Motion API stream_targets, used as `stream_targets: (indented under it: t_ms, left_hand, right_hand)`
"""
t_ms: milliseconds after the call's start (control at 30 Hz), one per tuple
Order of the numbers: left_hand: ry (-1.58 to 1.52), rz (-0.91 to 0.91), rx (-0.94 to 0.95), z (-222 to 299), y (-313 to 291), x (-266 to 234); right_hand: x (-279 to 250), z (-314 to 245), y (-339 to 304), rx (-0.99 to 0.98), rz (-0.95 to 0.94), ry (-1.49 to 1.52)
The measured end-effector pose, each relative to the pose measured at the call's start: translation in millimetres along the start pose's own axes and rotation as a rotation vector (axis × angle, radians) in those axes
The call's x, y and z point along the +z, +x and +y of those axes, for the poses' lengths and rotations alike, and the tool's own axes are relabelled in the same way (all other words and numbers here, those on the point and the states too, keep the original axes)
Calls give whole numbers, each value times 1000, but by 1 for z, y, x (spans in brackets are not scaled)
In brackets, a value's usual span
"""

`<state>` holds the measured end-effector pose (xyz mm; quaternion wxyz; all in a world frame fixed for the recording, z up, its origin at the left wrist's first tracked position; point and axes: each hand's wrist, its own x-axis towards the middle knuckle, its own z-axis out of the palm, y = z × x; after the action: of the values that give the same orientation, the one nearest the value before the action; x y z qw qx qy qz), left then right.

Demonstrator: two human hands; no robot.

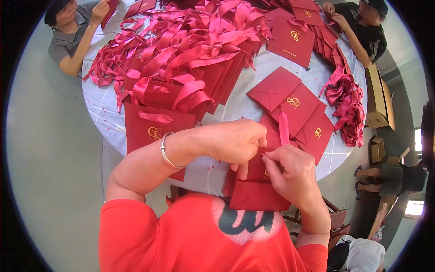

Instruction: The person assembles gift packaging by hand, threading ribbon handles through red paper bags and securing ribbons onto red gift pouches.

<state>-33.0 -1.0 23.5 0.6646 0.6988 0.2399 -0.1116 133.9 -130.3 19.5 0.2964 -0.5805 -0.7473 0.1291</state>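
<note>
Just in front of my body lies a dark red paper gift bag (259, 196), its folded base toward me. My left hand (238, 141), with a silver bangle (166, 152) on the wrist, bends over its upper part. Two of its fingers point down against the bag; the hand is closed on it, though its grip is partly hidden. My right hand (293, 174) pinches thumb and forefinger close to the left fingers. A pink ribbon (283, 128) runs down to this hand and disappears behind it; the pinched end is too small to see clearly.
Beyond my hands lie flat red bags (294, 106). Bags with looped ribbons (190, 68) crowd the far left, and a ribbon heap (346, 106) lies at right. Across the white-covered round table (106, 124) sit two people. Cardboard boxes (378, 99) stand on the right.
</note>
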Motion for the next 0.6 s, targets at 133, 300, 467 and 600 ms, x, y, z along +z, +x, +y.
stream_targets:
  t_ms: [133,300,467,600]
  left_hand:
    - [8,-10,14,5,0,0]
    - [75,22,29,13,-4,4]
    - [65,50,52,9,-4,4]
    - [94,72,52,8,-1,4]
  right_hand:
    - [10,0,-9,-163,115,-181]
    - [8,-13,-11,-117,6,-368]
    - [6,-6,0,-23,-48,-215]
    - [13,-20,-10,-73,-63,-512]
